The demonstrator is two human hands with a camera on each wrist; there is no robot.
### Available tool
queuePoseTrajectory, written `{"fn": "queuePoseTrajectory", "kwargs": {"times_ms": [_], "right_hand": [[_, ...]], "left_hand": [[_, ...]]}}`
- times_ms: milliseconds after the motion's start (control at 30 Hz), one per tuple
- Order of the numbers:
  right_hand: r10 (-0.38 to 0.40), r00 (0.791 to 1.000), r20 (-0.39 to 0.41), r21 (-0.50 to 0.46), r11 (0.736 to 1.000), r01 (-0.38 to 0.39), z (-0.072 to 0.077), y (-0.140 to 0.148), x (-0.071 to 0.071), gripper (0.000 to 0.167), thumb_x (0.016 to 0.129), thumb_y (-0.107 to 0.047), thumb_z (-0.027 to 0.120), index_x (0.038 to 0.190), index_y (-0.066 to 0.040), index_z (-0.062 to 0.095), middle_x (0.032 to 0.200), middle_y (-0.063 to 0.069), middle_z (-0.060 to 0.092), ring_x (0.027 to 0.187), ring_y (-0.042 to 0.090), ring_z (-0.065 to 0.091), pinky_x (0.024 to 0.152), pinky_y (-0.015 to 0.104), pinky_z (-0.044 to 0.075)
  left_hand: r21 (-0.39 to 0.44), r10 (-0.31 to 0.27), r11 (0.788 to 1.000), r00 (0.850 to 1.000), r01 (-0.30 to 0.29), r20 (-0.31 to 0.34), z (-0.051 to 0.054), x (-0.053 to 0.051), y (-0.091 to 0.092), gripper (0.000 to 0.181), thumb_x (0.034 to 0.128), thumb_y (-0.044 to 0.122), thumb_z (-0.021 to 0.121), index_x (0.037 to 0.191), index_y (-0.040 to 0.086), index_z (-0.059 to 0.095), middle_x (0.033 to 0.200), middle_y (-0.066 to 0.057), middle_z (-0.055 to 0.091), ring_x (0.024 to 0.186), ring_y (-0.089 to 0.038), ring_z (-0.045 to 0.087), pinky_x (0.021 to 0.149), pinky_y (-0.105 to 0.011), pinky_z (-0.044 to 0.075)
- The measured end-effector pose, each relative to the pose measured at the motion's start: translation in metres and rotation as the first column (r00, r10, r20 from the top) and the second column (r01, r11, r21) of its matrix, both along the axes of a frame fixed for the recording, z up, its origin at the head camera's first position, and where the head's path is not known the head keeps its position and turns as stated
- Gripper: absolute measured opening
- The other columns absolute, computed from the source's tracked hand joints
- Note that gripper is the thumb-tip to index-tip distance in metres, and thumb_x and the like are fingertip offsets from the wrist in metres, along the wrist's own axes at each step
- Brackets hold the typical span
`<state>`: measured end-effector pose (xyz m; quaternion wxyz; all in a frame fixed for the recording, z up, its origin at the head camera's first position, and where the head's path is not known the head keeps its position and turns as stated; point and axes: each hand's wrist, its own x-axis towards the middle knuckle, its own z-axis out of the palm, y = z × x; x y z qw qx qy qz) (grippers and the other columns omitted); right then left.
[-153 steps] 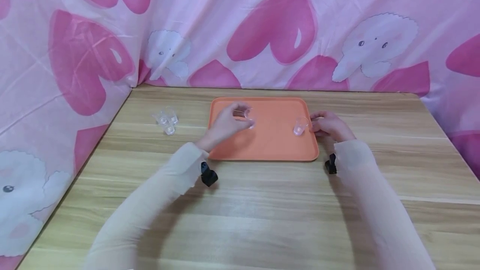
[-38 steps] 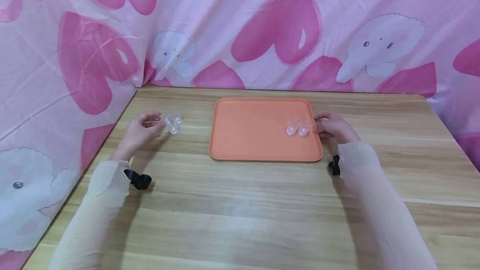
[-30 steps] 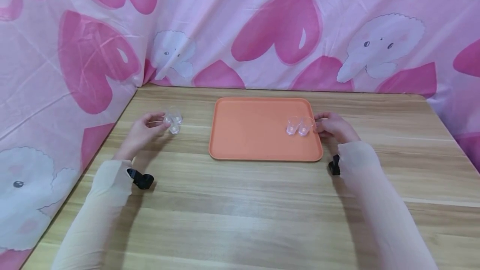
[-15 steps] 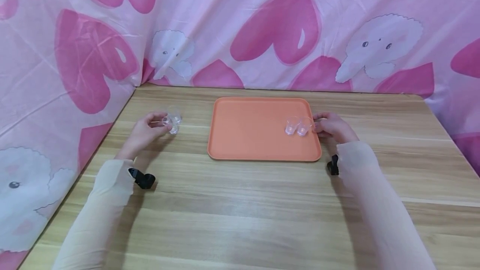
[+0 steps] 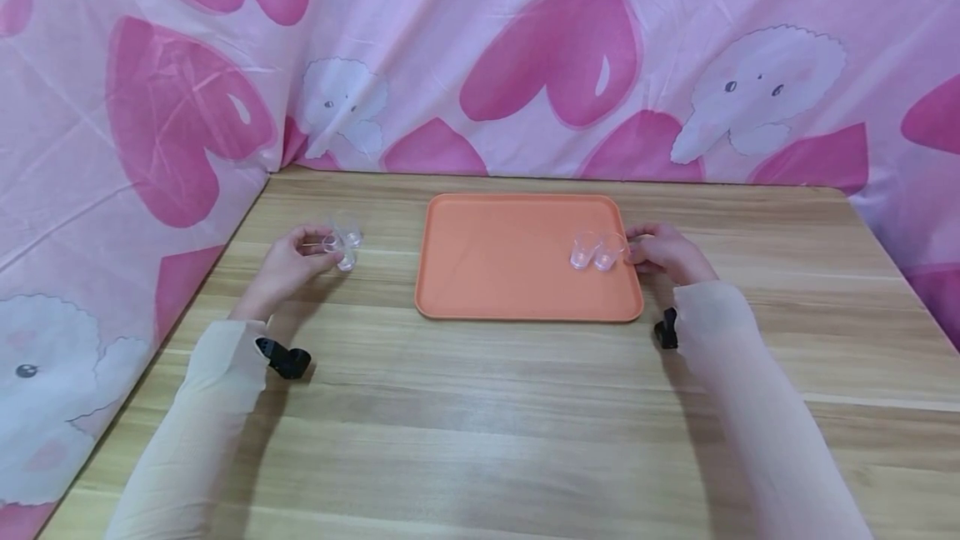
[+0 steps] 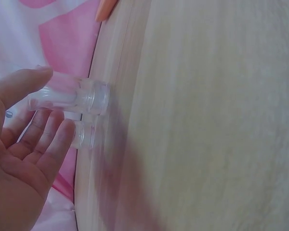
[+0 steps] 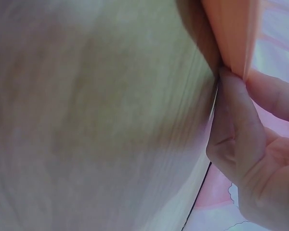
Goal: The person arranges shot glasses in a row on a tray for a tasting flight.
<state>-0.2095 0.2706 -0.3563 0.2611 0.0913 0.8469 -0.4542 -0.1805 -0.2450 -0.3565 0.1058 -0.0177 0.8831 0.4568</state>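
Note:
At the left of the table, my left hand (image 5: 288, 265) has its thumb and fingers round a small clear cup (image 5: 329, 245). Two more clear cups stand against it, a near one (image 5: 345, 260) and a far one (image 5: 351, 233). The left wrist view shows the thumb on one side of a clear cup (image 6: 89, 95) and the fingers on the other; the cups overlap there. My right hand (image 5: 671, 255) pinches the right rim of an orange tray (image 5: 495, 273), thumb and finger meeting at its edge (image 7: 236, 43). Two clear cups, left (image 5: 582, 255) and right (image 5: 606, 258), stand side by side on the tray.
Everything sits on a wood-grain table (image 5: 465, 423). A pink curtain with hearts (image 5: 555, 48) hangs along its back and left edges. A black wrist camera (image 5: 285, 358) sits on the left sleeve, another (image 5: 666, 329) on the right.
Five seconds ago my left hand held a cup over the tray; two cups now stand there. That hand has gone left to the grouped cups and closed in on one. My right hand stays put.

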Motion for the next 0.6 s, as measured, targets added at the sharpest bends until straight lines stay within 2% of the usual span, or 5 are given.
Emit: {"fn": "queuePoseTrajectory", "kwargs": {"times_ms": [100,200,333,467,600], "right_hand": [[-0.004,1.000,0.006,-0.002,1.000,0.004,0.000,-0.001,0.000,0.057,0.091,-0.006,0.050,0.142,0.007,0.030,0.129,0.019,0.047,0.093,0.011,0.057,0.109,0.045,0.043],[-0.007,1.000,0.008,-0.006,1.000,0.007,0.000,-0.001,0.000,0.057,0.090,-0.006,0.050,0.142,0.007,0.030,0.132,0.021,0.045,0.095,0.014,0.057,0.109,0.045,0.042],[-0.003,1.000,-0.001,-0.007,1.000,0.003,0.000,0.000,0.001,0.057,0.091,-0.008,0.050,0.142,0.007,0.030,0.131,0.019,0.046,0.088,0.008,0.058,0.107,0.043,0.045],[0.001,1.000,-0.007,-0.007,1.000,-0.001,0.001,0.000,0.002,0.057,0.090,-0.009,0.051,0.141,0.007,0.030,0.129,0.017,0.047,0.084,0.003,0.059,0.105,0.041,0.047],[-0.003,1.000,0.002,-0.001,1.000,0.003,0.001,-0.002,0.002,0.057,0.090,-0.008,0.051,0.141,0.007,0.031,0.130,0.019,0.047,0.087,0.006,0.060,0.108,0.044,0.044]], "left_hand": [[0.004,0.014,1.000,1.000,-0.014,0.005,0.001,0.001,0.000,0.061,0.0923,0.029,0.062,0.141,0.002,0.037,0.137,-0.019,0.050,0.105,-0.005,0.052,0.075,-0.006,0.047],[0.014,0.033,0.999,0.999,-0.033,0.011,0.005,0.003,0.003,0.063,0.0922,0.033,0.061,0.142,0.004,0.036,0.139,-0.017,0.048,0.118,-0.018,0.050,0.080,-0.008,0.046],[0.027,0.055,0.998,0.999,-0.055,0.001,0.012,0.005,0.010,0.066,0.0916,0.037,0.062,0.144,0.007,0.036,0.140,-0.015,0.048,0.127,-0.026,0.047,0.086,-0.011,0.043],[0.047,0.073,0.996,0.997,-0.072,-0.033,0.018,0.006,0.019,0.066,0.0904,0.037,0.064,0.143,0.006,0.038,0.140,-0.015,0.049,0.127,-0.025,0.048,0.083,-0.009,0.044],[0.081,0.084,0.994,0.994,-0.078,-0.067,0.023,0.006,0.031,0.063,0.0900,0.034,0.065,0.140,0.004,0.041,0.137,-0.016,0.051,0.121,-0.020,0.050,0.082,-0.008,0.045]]}}
